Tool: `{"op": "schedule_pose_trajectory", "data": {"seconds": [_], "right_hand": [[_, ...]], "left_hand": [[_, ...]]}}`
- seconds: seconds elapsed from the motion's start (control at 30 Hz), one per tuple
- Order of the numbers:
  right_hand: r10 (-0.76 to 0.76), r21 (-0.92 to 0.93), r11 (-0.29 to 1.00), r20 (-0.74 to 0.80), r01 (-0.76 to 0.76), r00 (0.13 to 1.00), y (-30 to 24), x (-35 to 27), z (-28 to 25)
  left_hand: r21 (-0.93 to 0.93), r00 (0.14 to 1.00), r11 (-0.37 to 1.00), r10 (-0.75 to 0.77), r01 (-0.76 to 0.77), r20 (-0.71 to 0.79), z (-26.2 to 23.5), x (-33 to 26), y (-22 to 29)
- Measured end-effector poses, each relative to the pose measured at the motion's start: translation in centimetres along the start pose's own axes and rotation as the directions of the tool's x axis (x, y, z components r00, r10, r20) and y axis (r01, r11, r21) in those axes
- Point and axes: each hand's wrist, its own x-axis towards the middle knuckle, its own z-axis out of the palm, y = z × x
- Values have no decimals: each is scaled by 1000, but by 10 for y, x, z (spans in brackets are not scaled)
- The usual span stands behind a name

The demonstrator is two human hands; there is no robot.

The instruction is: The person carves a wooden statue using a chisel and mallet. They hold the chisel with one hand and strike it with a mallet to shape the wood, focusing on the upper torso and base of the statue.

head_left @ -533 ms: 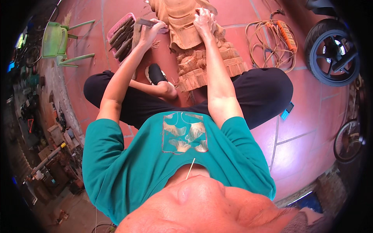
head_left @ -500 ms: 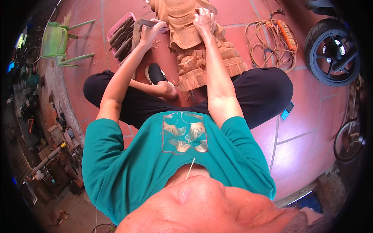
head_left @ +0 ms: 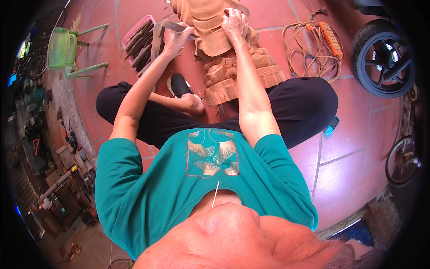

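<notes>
My left hand (head_left: 176, 39) is closed around a carving chisel (head_left: 174, 26) with a dark wooden handle. The handle's butt sticks out to the left, and the other end points right, at the side of a large brown wood carving (head_left: 215, 43). That carving lies between my legs, with smooth folds at its far part and rough, stepped relief nearer me. On its upper right part rests my right hand (head_left: 234, 26), fingers bent and somewhat apart, with no tool visible in it. The carving's far end is cut off by the picture's edge.
Left of the carving, a pink basket (head_left: 130, 36) holds several wooden-handled tools, with a paler wooden piece (head_left: 157, 41) beside them. A green chair (head_left: 62, 47) stands far left. To the right are a coiled cord (head_left: 291, 49), an orange power strip (head_left: 330, 39) and a wheel (head_left: 383, 58).
My left hand has turned at the wrist and come slightly nearer me, tilting the chisel a little more. My right hand has barely moved on the carving.
</notes>
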Motion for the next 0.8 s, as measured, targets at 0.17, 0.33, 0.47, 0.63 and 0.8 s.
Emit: {"op": "schedule_pose_trajectory", "data": {"seconds": [0.17,0.33,0.47,0.63,0.8], "right_hand": [[-1,34,999,-12,1,1000,3,-2,7],[3,17,1000,-14,-3,1000,6,1,6],[-17,38,999,-26,18,1000,2,-2,6],[7,-2,1000,-1,-7,1000,2,0,4],[4,5,1000,-13,-4,1000,2,0,3]], "left_hand": [[122,997,990,74,-73,-2,4,-2,-30],[47,998,999,-29,26,62,1,-5,-4],[55,987,990,134,-130,-84,6,5,-14],[215,990,969,133,-119,-50,9,-7,-20],[70,995,996,-56,50,84,1,-5,2]]}}
